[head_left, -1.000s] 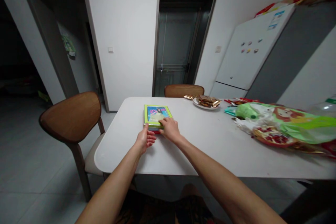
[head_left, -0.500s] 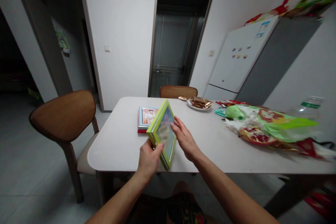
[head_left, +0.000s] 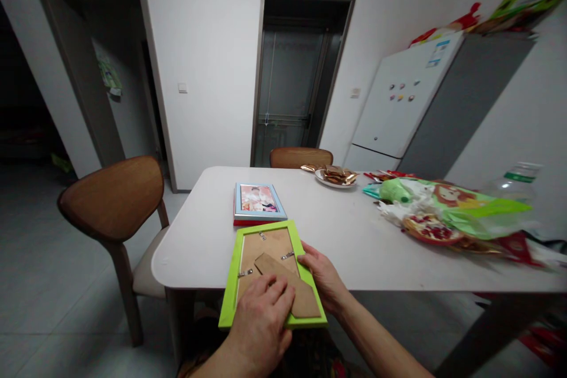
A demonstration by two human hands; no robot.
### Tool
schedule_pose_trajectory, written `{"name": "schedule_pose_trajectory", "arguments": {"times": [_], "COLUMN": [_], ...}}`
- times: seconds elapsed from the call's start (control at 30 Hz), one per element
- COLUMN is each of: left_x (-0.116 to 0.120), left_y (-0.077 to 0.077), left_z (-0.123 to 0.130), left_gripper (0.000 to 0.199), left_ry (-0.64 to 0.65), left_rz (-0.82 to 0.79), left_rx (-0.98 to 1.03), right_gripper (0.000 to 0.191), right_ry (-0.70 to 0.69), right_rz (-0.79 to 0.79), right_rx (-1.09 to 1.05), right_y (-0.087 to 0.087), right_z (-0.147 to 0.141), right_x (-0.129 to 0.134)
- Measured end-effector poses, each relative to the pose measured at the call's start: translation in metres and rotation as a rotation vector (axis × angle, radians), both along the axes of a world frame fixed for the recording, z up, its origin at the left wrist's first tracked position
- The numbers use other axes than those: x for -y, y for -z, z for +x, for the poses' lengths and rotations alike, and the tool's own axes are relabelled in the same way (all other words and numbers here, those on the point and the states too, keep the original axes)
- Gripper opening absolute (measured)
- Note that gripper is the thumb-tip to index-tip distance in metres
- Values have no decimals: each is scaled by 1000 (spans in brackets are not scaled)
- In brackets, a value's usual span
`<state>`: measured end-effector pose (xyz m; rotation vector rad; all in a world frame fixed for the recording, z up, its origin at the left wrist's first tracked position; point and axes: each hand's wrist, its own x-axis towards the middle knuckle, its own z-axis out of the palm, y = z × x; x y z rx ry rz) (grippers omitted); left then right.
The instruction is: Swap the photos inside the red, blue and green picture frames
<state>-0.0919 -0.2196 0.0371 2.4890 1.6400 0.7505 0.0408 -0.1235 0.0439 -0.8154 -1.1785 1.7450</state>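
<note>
A green picture frame (head_left: 230, 283) is back side up at the table's near edge, its brown backing board (head_left: 270, 248) and small metal clips facing me. A brown easel stand (head_left: 305, 301) lies slantwise over the board. My right hand (head_left: 325, 277) grips the frame's right side, thumb on the green rim and fingers behind. My left hand (head_left: 261, 325) lies over the lower back, its bent fingers pressed on the stand; its thumb is partly hidden. Just beyond sits a light blue photo frame (head_left: 259, 201), face up on a red item (head_left: 241, 222).
On the white table (head_left: 190, 236), a plate (head_left: 336, 182) of wrapped snacks stands at the far side. To the right lie plastic packaging (head_left: 478, 207), a cut pomegranate (head_left: 432, 229) and a clear bottle (head_left: 514, 186). A wooden chair (head_left: 115, 198) stands left, another chair (head_left: 301, 157) behind.
The green frame has turned from nearly upright to back side up and moved lower, toward me. My left hand has shifted onto its back; my right hand now grips its right side.
</note>
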Motion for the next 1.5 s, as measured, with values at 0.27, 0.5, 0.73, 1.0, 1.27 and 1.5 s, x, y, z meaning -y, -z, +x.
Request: {"name": "schedule_pose_trajectory", "arguments": {"times": [0.27,0.5,0.73,1.0,1.27,1.5], "left_x": [-20,-23,-14,-14,-16,-15], "left_y": [28,34,20,19,36,40], "left_z": [9,11,-13,-64,-65,-61], "left_gripper": [53,50,54,63,72,85], "left_ry": [-19,-25,-29,-194,-192,-239], "left_rz": [-57,-47,-110,-173,-84,-85], "left_rx": [-114,-140,-103,47,167,271], "right_gripper": [55,49,41,28,26,22], "right_ry": [234,246,238,130,179,77], "right_rz": [486,699,827,900,909,1061], "right_rx": [824,1194,1243,1285,1326,1188], "right_y": [40,46,45,36,33,24], "right_z": [-1,-6,-3,-9,-11,-44], "right_x": [-44,-49,-45,-46,-45,-17]}}
